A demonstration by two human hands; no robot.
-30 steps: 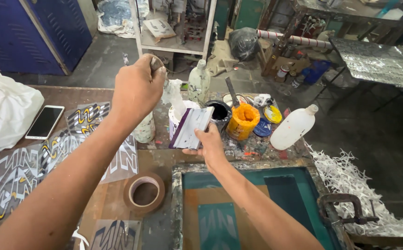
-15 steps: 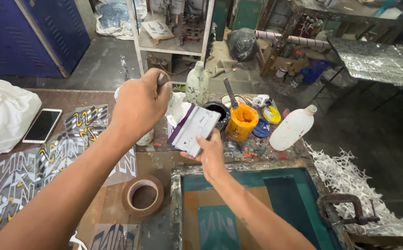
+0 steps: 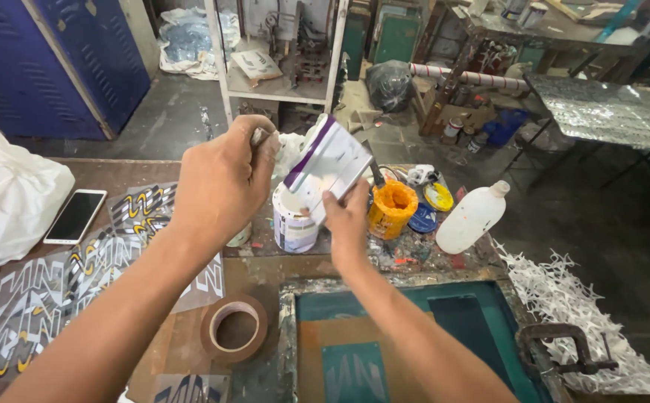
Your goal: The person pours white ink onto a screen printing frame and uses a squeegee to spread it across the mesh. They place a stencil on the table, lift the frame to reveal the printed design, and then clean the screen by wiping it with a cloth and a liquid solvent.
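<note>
My left hand (image 3: 224,179) is closed around the handle of a small tool, raised over the table beside a white paint tub (image 3: 293,220). My right hand (image 3: 347,216) grips a white plastic scraper card (image 3: 330,166) with a purple-stained edge, tilted over the mouth of that tub. The tub stands upright at the table's middle. What the left hand's tool looks like is mostly hidden by my fingers.
An orange-smeared paint pot (image 3: 391,210), blue lids and a white plastic bottle (image 3: 472,218) lie right of the tub. A green screen-printing frame (image 3: 414,328) is near me, a tape roll (image 3: 234,330) to its left. Printed sheets (image 3: 56,283), a phone (image 3: 75,216) and a white sack (image 3: 8,194) lie at left.
Both hands rose and came toward the white tub. The card in my right hand tilted upward over the tub's mouth; my left hand moved right, next to it.
</note>
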